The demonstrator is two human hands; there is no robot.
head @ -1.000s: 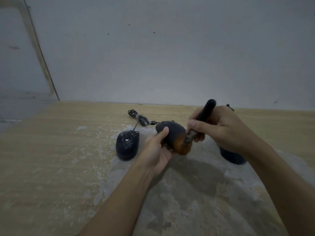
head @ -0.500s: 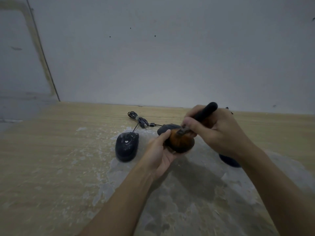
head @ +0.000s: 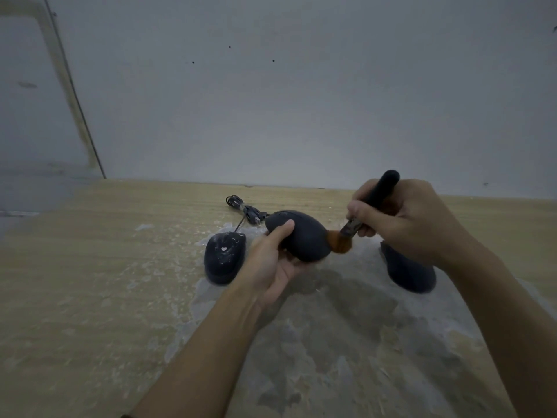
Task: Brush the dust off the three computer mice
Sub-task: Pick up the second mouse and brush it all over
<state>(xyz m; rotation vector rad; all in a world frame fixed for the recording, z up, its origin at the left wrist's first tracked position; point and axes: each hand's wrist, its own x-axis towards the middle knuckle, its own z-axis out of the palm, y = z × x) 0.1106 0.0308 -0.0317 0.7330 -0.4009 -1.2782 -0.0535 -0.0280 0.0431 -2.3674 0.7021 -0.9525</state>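
Note:
My left hand [head: 272, 263] holds a dark mouse [head: 301, 236] lifted above the table, thumb on its top. My right hand [head: 404, 218] grips a brush [head: 366, 212] with a black handle; its orange bristles touch the right end of the held mouse. A second dark mouse [head: 224, 257], speckled with dust, lies on the table to the left with its cord running back. A third dark mouse [head: 410, 271] lies to the right, partly hidden behind my right wrist.
A coiled black cable [head: 244, 208] lies behind the mice. The wooden table [head: 90, 267] is coated with pale dust and grey patches around the mice. A grey wall [head: 301, 101] rises right behind the table's far edge.
The brush has swept from the top of the held mouse to its right end, and my right hand has lifted a little and moved right. The held mouse has turned slightly.

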